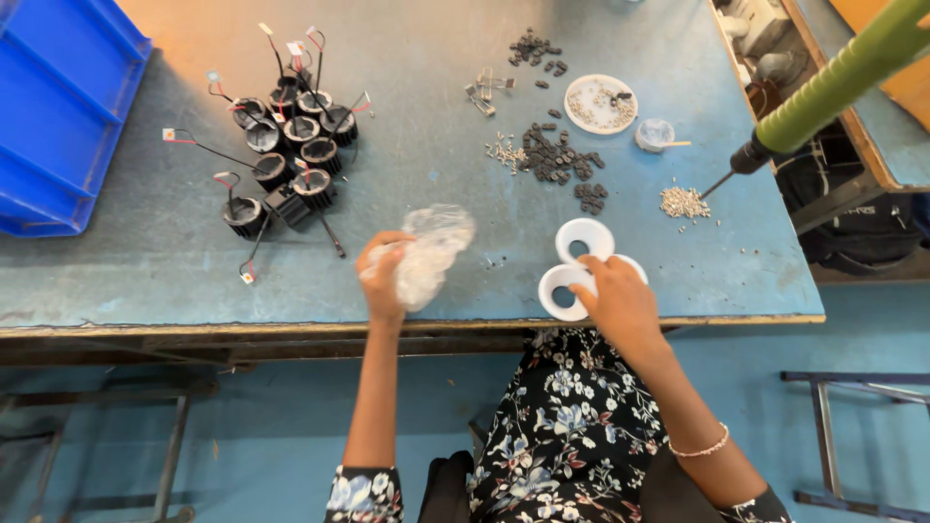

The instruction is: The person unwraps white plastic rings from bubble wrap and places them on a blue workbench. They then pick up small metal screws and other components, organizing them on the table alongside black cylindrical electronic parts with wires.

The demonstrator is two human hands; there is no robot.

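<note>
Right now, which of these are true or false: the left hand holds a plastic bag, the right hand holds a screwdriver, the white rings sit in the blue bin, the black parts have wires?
1. The left hand holds a clear plastic bag. True.
2. The right hand holds a screwdriver. False: it rests on white rings; the screwdriver hangs apart.
3. The white rings sit in the blue bin. False: they lie on the table; the bin is far left.
4. The black parts have wires. True.

Bright, even light is falling from above. A warm orange patch is glowing on the desk [174,24] at its far left. Shadows are staying soft. Straight edges are bowing near the frame borders.
</note>
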